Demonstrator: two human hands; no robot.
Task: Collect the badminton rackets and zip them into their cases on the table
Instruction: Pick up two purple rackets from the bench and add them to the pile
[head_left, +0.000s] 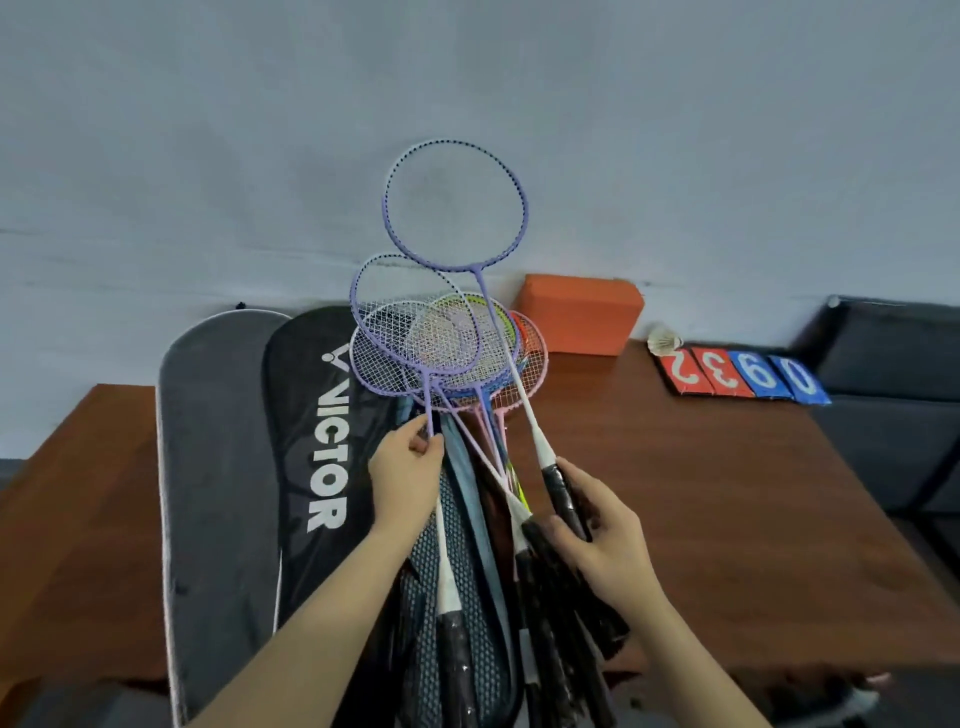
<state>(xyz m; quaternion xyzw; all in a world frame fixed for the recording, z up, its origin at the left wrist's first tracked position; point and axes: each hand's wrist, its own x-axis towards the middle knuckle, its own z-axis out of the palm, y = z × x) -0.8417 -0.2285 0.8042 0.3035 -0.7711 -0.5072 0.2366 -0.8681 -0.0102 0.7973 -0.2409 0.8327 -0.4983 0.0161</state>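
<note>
Over open mesh case (457, 613), left hand (405, 478) pinches purple racket shaft (428, 405); right hand (597, 530) grips black-wrapped handle (558, 488). Rackets look light, stiff; strings snag-prone, so hold by handles.

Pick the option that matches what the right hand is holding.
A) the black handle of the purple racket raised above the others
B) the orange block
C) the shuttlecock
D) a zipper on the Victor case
A: the right hand curls around the black handle of the raised purple racket, whose head stands above the pile; the shuttlecock and orange block sit untouched on the table.
</note>
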